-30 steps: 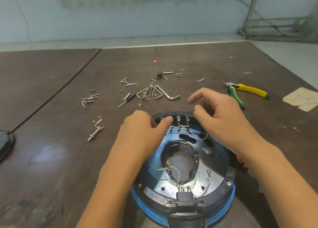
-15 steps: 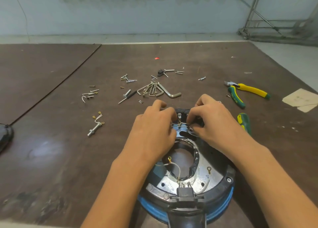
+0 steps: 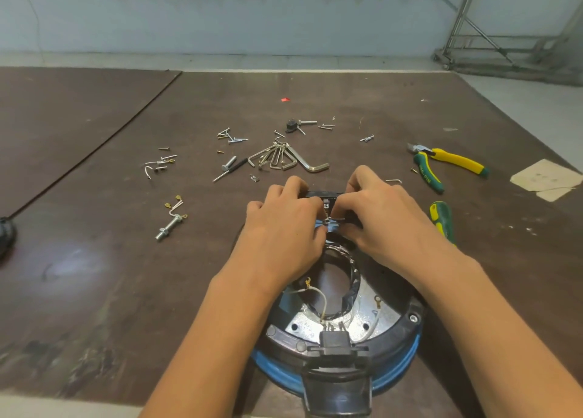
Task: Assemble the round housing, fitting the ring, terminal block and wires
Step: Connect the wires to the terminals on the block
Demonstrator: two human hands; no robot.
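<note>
Two hands meet at the far rim of the round housing (image 3: 407, 326). My left hand (image 3: 284, 228) and my right hand (image 3: 388, 225) have their fingers curled, with the tips drawn together and pinching the terminal block (image 3: 326, 203) from either side. My knuckles cover most of the block, so I cannot tell which terminal the short white lead under my fingertips sits on.

Lettering: the green handle of the pliers (image 3: 454, 160), beyond my right fingers, carries dark print that is too small to read.

Behind my fingers, toward me, the ring (image 3: 355, 278) lines the central opening, and wires (image 3: 321, 301) with yellow lugs lie loose across it. My forearms hide both flanks of the housing.

Surroundings:
- Screwdriver (image 3: 441, 218) – just right of my right hand, its lower end hidden by my wrist.
- Hex keys (image 3: 284, 158) – ahead of my fingertips, among loose screws.
- Bolt (image 3: 168, 226) – well left of my left fingers, on the table (image 3: 94, 291), touching a lugged wire.
</note>
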